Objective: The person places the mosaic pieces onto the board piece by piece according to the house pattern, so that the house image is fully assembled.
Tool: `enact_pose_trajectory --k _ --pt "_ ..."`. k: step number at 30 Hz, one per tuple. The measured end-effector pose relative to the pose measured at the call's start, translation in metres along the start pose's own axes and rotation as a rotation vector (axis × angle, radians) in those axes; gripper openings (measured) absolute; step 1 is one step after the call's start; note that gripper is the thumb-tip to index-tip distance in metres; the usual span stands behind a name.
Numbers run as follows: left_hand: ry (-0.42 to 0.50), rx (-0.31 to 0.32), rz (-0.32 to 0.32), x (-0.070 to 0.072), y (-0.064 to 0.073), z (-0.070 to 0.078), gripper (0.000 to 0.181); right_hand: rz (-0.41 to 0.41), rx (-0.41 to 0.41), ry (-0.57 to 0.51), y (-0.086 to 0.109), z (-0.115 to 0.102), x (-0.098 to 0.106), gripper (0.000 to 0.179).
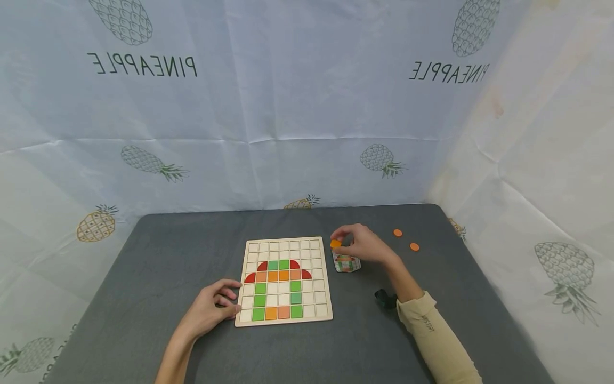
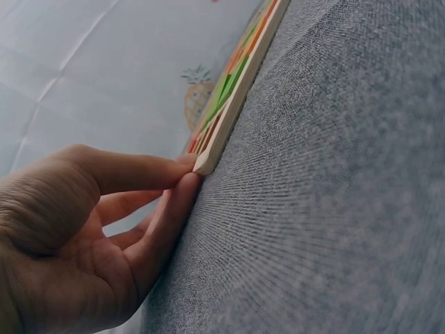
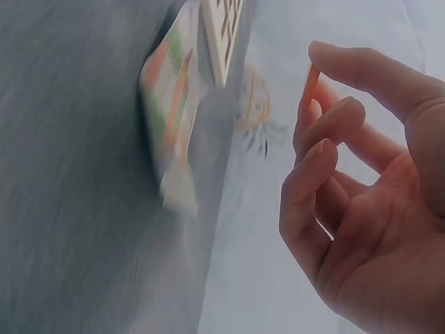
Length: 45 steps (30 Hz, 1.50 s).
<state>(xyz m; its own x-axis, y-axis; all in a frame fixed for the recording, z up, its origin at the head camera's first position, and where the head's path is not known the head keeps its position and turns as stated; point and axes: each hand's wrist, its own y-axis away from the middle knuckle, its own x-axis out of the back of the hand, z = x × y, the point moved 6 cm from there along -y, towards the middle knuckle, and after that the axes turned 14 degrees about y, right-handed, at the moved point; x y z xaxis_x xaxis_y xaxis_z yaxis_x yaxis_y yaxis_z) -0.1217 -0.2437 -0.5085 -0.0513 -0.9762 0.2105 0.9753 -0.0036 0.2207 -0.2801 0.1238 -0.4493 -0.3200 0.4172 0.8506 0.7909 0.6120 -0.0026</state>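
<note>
My right hand (image 1: 363,244) pinches a small orange tile (image 1: 336,244) between thumb and fingertips, raised over a printed card (image 1: 346,264). The right wrist view shows the thin orange tile (image 3: 311,87) edge-on. Beside the card lies a wooden grid board (image 1: 316,250) with green, orange, salmon and red pieces set in an arch-topped pattern. Several of its squares are bare, including two columns at the right. My left hand (image 1: 211,308) rests at the board's left edge, its fingers loosely bent. In the left wrist view its fingertips (image 2: 186,167) touch the board's corner.
Two orange discs (image 1: 397,233) lie on the dark grey table (image 1: 192,240), right of my right hand. A small black object (image 1: 385,298) shows by my right wrist. White cloth printed with pineapples (image 1: 297,106) hangs behind the table and along its sides.
</note>
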Motion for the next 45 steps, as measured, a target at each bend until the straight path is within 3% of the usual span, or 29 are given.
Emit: enact_pose_trajectory --k 11,22,30,45 --pt "0.012 -0.003 -0.009 0.000 0.001 0.001 0.061 -0.087 0.097 -0.009 -0.049 -0.032 -0.032 0.037" --pt "0.027 -0.005 -0.025 0.000 0.000 -0.001 0.061 -0.194 0.157 -0.017 -0.086 -0.049 -0.068 0.031" --pt "0.027 -0.002 -0.022 0.001 0.001 -0.001 0.061 -0.216 0.176 0.011 -0.096 -0.059 -0.082 0.028" --pt "0.004 0.003 0.001 0.001 -0.002 -0.003 0.061 -0.206 0.186 0.054 -0.095 -0.070 -0.084 0.026"
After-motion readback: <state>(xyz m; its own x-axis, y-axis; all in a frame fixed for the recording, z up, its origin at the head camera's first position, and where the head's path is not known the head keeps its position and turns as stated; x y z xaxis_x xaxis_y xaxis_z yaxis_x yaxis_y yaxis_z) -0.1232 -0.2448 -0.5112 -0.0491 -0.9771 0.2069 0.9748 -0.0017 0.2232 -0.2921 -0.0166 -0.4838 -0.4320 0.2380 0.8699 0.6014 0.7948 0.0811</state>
